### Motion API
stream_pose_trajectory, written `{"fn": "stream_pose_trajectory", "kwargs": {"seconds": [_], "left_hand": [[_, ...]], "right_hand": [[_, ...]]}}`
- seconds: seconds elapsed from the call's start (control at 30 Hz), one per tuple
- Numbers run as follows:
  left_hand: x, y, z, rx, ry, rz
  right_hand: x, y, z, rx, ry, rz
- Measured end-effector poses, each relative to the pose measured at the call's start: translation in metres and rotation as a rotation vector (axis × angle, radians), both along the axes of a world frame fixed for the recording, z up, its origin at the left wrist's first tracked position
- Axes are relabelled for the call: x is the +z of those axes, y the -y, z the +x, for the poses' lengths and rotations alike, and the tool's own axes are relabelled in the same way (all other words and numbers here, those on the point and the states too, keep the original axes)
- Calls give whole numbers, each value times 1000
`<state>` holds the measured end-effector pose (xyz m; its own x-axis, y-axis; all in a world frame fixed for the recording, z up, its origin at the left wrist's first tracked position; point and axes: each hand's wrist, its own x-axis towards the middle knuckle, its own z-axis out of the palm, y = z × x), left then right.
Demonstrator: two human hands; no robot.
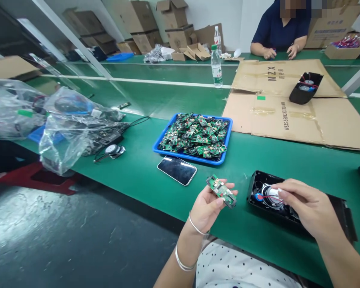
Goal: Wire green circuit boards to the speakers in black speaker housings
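My left hand [208,206] is closed round a small green circuit board [221,190], held up over the green table's near edge. My right hand [307,208] rests on a black plastic housing [342,214] lying on the table, its fingers pinched on the red wires and white part [268,195] inside it. The housing's right part is hidden under my hand and forearm.
A blue tray [159,149] piled with green circuit boards stands behind a dark phone [177,169]. Clear bags of parts [66,124] and a small speaker [114,151] lie left. Flattened cardboard [288,108] bears another black housing [306,88]; a water bottle [216,66] stands beyond. Another person sits across.
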<state>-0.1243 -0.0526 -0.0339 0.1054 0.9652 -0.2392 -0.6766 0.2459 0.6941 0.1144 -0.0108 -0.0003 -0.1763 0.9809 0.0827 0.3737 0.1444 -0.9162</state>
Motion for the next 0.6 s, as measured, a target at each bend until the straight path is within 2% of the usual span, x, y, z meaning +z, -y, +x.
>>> {"fn": "stream_pose_trajectory", "kwargs": {"seconds": [0.07, 0.17, 0.27, 0.37, 0.47, 0.53, 0.6], "left_hand": [[0, 0, 5, -5, -28, 16], [-1, 0, 9, 6, -109, 56], [-2, 0, 11, 19, -216, 47], [1, 2, 15, 24, -239, 25], [5, 4, 22, 44, -174, 39], [6, 5, 29, 70, -147, 60], [7, 6, 35, 90, -133, 93]], "right_hand": [[5, 7, -4, 76, 102, 53], [9, 11, -9, 127, 145, 110], [6, 12, -8, 124, 76, 128], [1, 13, -5, 120, -60, 108], [0, 17, -12, 120, 2, 102], [0, 20, -23, 115, 118, 203], [-1, 22, -36, 90, 196, 370]]}}
